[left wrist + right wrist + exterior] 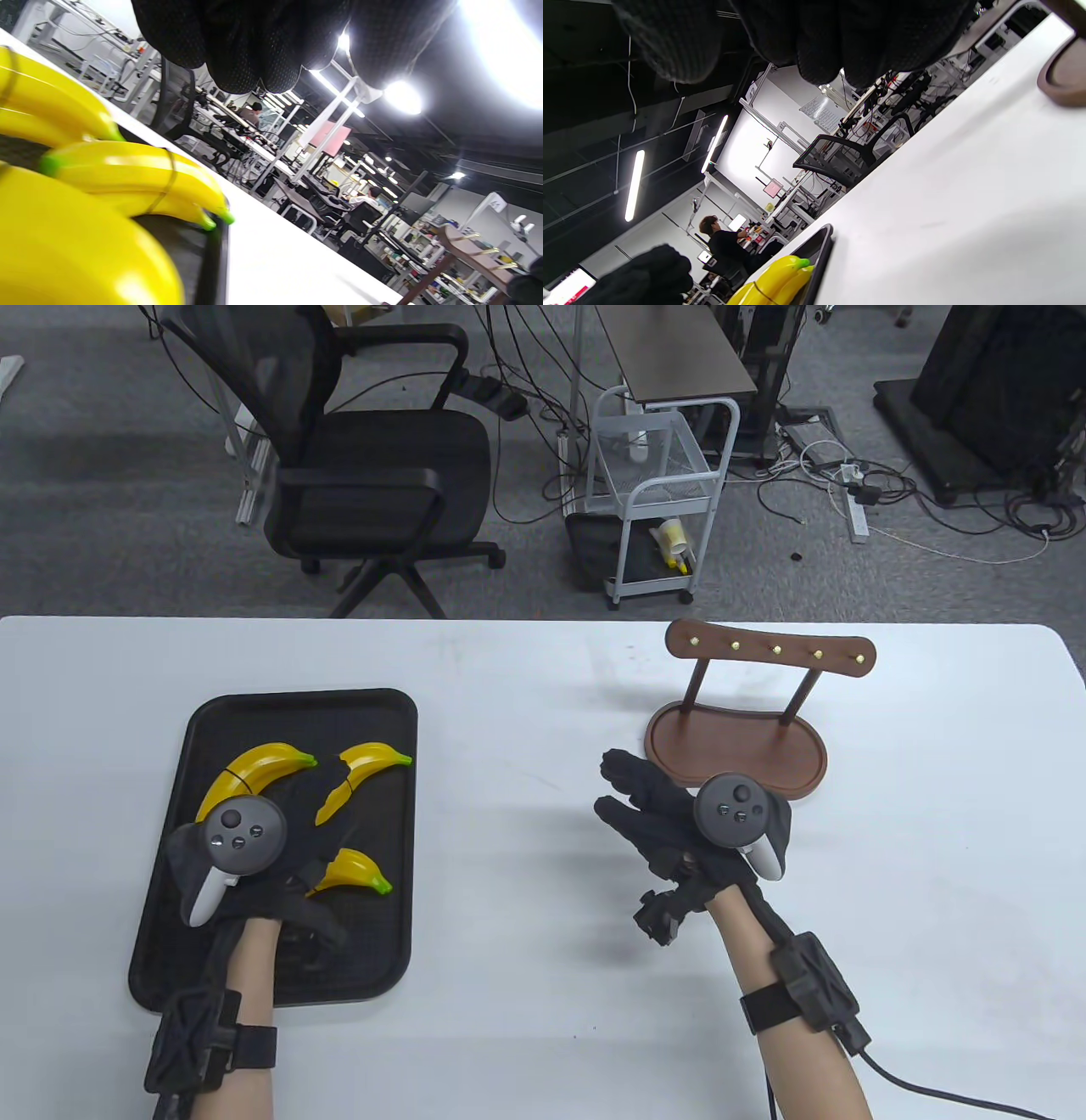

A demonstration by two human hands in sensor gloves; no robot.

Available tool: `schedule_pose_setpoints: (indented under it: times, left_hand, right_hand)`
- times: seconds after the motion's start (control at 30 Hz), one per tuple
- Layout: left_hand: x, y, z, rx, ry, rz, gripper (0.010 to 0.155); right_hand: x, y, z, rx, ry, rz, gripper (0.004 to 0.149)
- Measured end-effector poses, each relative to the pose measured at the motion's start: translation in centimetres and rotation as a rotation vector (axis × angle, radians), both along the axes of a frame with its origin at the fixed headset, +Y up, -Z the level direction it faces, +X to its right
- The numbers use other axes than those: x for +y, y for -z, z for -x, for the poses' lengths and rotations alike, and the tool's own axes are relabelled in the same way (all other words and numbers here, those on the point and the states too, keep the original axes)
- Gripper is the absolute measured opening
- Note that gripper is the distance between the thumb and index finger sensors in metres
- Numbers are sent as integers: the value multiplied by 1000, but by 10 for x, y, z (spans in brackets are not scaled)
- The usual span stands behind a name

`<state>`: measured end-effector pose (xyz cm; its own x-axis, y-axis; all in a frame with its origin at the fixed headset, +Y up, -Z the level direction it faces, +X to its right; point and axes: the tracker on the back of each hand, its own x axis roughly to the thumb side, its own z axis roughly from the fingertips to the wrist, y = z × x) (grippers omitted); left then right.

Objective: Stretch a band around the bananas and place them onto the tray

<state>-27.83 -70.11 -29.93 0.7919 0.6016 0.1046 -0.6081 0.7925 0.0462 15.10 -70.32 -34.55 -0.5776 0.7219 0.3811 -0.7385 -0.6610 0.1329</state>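
Already, three bunches of yellow plastic bananas lie on the black rectangular plastic tray (386,712) at the left of the white table (526,704): the far left bunch (254,768), the far right bunch (361,776) and the near bunch (352,872). A thin dark band (233,774) crosses the far left bunch, and another shows on the far right bunch in the left wrist view; on the near bunch I cannot see one, because the glove hides much of it.

The left hand (254,874) is over the tray, its fingers down by the near bunch; whether they grip it or merely rest beside it I cannot tell. The right hand (679,823) hovers over bare table near the brown wooden stand with brass pegs (738,729), fingers spread and holding nothing.

By my judgement the work is close to its end, and the risks are small ones. If the left hand lifts away carelessly, a fingertip could drag the near bunch toward the tray's right rim or nudge it against its neighbour. A band seated near a tapering end could slide off under such a knock. The right hand, swinging back, could bump the stand just beside it.
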Motion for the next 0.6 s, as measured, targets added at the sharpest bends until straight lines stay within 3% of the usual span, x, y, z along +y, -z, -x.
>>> schedule_pose_setpoints:
  times: [0.27, 0.6]
  left_hand:
    - [3, 7, -53, -22, 119, -35, 62]
    - [4, 7, -84, 26, 362, -72, 66]
  right_hand:
    - [18, -8, 1, -93, -265, -142, 68]
    - [23, -21, 23, -203, -647, -316, 72]
